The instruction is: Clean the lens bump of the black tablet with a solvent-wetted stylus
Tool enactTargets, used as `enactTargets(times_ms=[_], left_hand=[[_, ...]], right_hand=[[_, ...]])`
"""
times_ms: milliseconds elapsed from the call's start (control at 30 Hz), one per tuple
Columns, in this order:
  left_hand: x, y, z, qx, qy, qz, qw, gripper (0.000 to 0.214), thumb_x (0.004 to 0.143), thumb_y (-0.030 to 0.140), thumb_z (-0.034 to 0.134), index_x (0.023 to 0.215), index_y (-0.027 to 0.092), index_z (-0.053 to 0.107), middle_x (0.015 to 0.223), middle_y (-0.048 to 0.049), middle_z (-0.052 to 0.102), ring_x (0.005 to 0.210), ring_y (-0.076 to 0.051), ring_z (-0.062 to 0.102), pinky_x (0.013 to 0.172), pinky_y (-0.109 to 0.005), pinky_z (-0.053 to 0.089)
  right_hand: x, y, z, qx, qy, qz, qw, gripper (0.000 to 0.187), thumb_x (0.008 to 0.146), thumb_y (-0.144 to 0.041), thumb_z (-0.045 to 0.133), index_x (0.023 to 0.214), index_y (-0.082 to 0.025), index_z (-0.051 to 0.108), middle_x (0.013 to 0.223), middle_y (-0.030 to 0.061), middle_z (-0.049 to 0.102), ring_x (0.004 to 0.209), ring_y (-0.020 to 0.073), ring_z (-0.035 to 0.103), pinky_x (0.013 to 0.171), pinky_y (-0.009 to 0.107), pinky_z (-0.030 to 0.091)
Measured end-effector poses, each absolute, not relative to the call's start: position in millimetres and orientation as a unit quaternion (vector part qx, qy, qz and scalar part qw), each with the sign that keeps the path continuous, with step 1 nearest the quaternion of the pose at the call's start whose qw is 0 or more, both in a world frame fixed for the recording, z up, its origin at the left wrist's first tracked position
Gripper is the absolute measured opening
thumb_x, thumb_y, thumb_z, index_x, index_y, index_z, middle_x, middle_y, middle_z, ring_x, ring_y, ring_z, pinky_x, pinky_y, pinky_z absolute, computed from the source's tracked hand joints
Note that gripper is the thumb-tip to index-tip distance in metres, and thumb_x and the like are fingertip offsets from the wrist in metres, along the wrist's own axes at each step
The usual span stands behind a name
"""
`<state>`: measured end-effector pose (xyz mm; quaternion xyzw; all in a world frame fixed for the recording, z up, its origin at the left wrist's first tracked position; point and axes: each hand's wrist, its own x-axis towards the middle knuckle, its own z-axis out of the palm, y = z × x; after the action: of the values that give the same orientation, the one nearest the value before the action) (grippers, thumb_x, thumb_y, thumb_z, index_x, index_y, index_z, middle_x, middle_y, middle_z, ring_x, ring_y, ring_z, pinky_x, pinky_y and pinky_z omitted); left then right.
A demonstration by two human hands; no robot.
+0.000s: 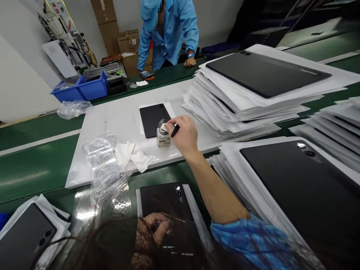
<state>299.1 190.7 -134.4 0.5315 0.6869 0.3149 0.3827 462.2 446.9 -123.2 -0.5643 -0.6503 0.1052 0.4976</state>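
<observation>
My right hand (pixel 184 135) is closed on a small white wipe (pixel 164 127), held at the mouth of a small glass bottle (pixel 163 140) with its metal lid flipped up. A short dark stick-like piece (pixel 174 130) also shows in these fingers. My left hand (pixel 157 227) rests with curled fingers over a dark tablet (pixel 161 197), which has two camera rings at its top and white sheeting underneath. What the left fingers grip, if anything, is unclear. Just behind the bottle, a smaller dark tablet (pixel 153 119) lies on white paper.
Tall stacks of tablets between white sheets (pixel 225 108) stand on the right, with another tablet (pixel 26 234) lower left. Crumpled wipes (pixel 142 161) and clear plastic bags (pixel 102 161) lie on the white board (pixel 118 116). Blue bins (pixel 92 86) and a person in blue (pixel 171 37) are beyond.
</observation>
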Motion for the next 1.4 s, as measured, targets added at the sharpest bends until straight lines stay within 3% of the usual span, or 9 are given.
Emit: enactTargets(times_ms=[100, 167, 267, 333, 400, 500, 567, 833, 1400], left_hand=[[297.4, 191.2, -140.4, 0.511, 0.664, 0.34, 0.426, 0.012, 0.068, 0.04, 0.064, 0.062, 0.032, 0.07, 0.051, 0.0046, 0.071, 0.046, -0.02, 0.069, 0.041, -0.024, 0.054], [297.5, 191.5, -147.0, 0.499, 0.649, 0.355, 0.45, 0.011, 0.068, 0.036, 0.064, 0.061, 0.028, 0.069, 0.052, 0.0043, 0.072, 0.049, -0.02, 0.07, 0.044, -0.022, 0.054], [297.7, 191.4, -152.9, 0.48, 0.638, 0.378, 0.469, 0.012, 0.067, 0.035, 0.064, 0.063, 0.025, 0.07, 0.054, 0.003, 0.072, 0.052, -0.019, 0.069, 0.049, -0.022, 0.054], [297.3, 191.4, -153.1, 0.473, 0.63, 0.387, 0.478, 0.015, 0.066, 0.036, 0.065, 0.063, 0.023, 0.071, 0.053, 0.0021, 0.071, 0.052, -0.018, 0.068, 0.05, -0.022, 0.054], [296.6, 191.4, -152.1, 0.472, 0.624, 0.388, 0.487, 0.015, 0.066, 0.035, 0.066, 0.063, 0.022, 0.072, 0.052, 0.0018, 0.071, 0.051, -0.018, 0.067, 0.05, -0.022, 0.053], [296.2, 190.8, -151.9, 0.468, 0.619, 0.384, 0.501, 0.012, 0.066, 0.032, 0.068, 0.064, 0.021, 0.072, 0.055, 0.002, 0.072, 0.052, -0.016, 0.068, 0.051, -0.021, 0.053], [296.4, 189.8, -153.1, 0.464, 0.617, 0.383, 0.506, 0.01, 0.067, 0.03, 0.068, 0.066, 0.021, 0.072, 0.057, 0.0019, 0.072, 0.054, -0.016, 0.068, 0.052, -0.02, 0.053], [297.1, 188.0, -154.3, 0.477, 0.61, 0.378, 0.507, 0.009, 0.069, 0.029, 0.067, 0.068, 0.022, 0.072, 0.064, 0.0011, 0.075, 0.061, -0.017, 0.069, 0.059, -0.023, 0.054], [298.0, 187.6, -156.0, 0.502, 0.626, 0.373, 0.466, 0.01, 0.068, 0.032, 0.067, 0.067, 0.023, 0.072, 0.066, 0.0023, 0.076, 0.064, -0.019, 0.071, 0.06, -0.024, 0.056]], right_hand=[[459.9, 452.6, -123.4, -0.561, -0.662, 0.111, 0.485, 0.013, 0.107, -0.029, 0.088, 0.094, -0.029, 0.086, 0.109, 0.0115, 0.084, 0.11, 0.0365, 0.078, 0.098, 0.051, 0.069], [464.6, 436.6, -124.1, -0.557, -0.663, 0.103, 0.49, 0.014, 0.113, -0.039, 0.082, 0.108, -0.029, 0.089, 0.12, 0.0139, 0.086, 0.119, 0.0386, 0.079, 0.107, 0.055, 0.07], [478.0, 383.0, -128.5, -0.512, -0.654, 0.11, 0.546, 0.04, 0.125, -0.059, 0.063, 0.13, -0.03, 0.09, 0.137, 0.0154, 0.087, 0.135, 0.0403, 0.081, 0.121, 0.062, 0.07], [490.1, 335.4, -135.0, -0.47, -0.639, 0.183, 0.582, 0.054, 0.13, -0.07, 0.053, 0.125, -0.032, 0.091, 0.122, 0.0126, 0.087, 0.121, 0.0379, 0.086, 0.113, 0.06, 0.074], [504.2, 288.9, -143.2, -0.457, -0.628, 0.317, 0.545, 0.055, 0.126, -0.077, 0.062, 0.108, -0.034, 0.091, 0.106, 0.0097, 0.085, 0.099, 0.0343, 0.087, 0.094, 0.054, 0.077], [524.8, 238.5, -153.3, -0.471, -0.596, 0.464, 0.455, 0.036, 0.105, -0.065, 0.099, 0.087, -0.035, 0.089, 0.107, 0.0098, 0.092, 0.088, 0.0324, 0.089, 0.079, 0.048, 0.078], [534.4, 221.7, -155.6, -0.478, -0.574, 0.524, 0.409, 0.027, 0.095, -0.051, 0.107, 0.083, -0.035, 0.089, 0.1, 0.0092, 0.094, 0.086, 0.0329, 0.091, 0.081, 0.048, 0.08], [539.1, 222.4, -151.8, -0.497, -0.551, 0.578, 0.339, 0.022, 0.087, -0.044, 0.101, 0.077, -0.032, 0.086, 0.088, 0.0089, 0.093, 0.088, 0.035, 0.093, 0.086, 0.051, 0.08], [530.4, 204.2, -155.4, -0.471, -0.525, 0.583, 0.403, 0.026, 0.087, -0.038, 0.106, 0.073, -0.034, 0.085, 0.077, 0.0057, 0.09, 0.069, 0.0307, 0.087, 0.067, 0.045, 0.077]])
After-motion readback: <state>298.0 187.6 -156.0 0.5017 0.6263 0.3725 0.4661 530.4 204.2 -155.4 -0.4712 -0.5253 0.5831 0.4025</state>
